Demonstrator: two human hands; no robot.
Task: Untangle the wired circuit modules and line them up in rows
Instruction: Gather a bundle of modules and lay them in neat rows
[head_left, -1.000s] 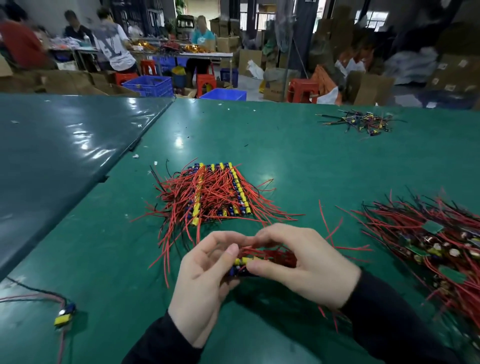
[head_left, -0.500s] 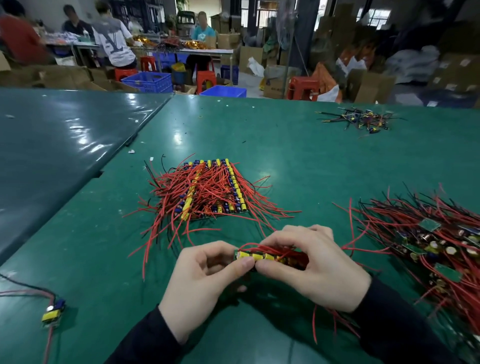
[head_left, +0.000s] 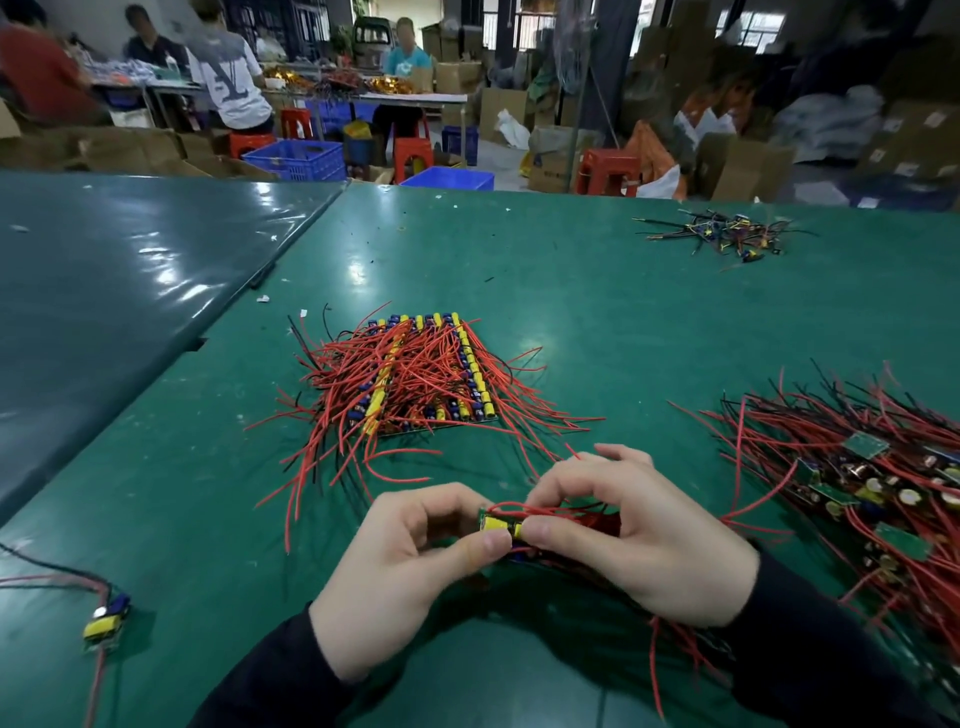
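Circuit modules are sitting all over this green table (head_left: 597, 291), which is filling most of the frame. Biggest clump is the tangled pile (head_left: 883, 483) at the right edge, red and black wires sprawling everywhere with little green boards poking out. Next is the lined-up batch (head_left: 415, 374) in the middle of the frame, yellow and blue parts sitting in neat rows with red leads fanning out to both sides. Some of those leads are trailing down close to the hands at lower center.

Left hand (head_left: 410, 566) and right hand (head_left: 639, 535) are both pinching the same small bunch of modules (head_left: 501, 525), thumbs and fingertips curled around it, a yellow part showing between them. The right hand is covering most of that bunch, so how many boards are in there is hard to tell. Red wires are dangling out under the right wrist.

Smaller stuff: a darker scrap pile (head_left: 727, 236) in the upper right of the table, and one stray module (head_left: 106, 621) lying at the lower left, well apart from everything.
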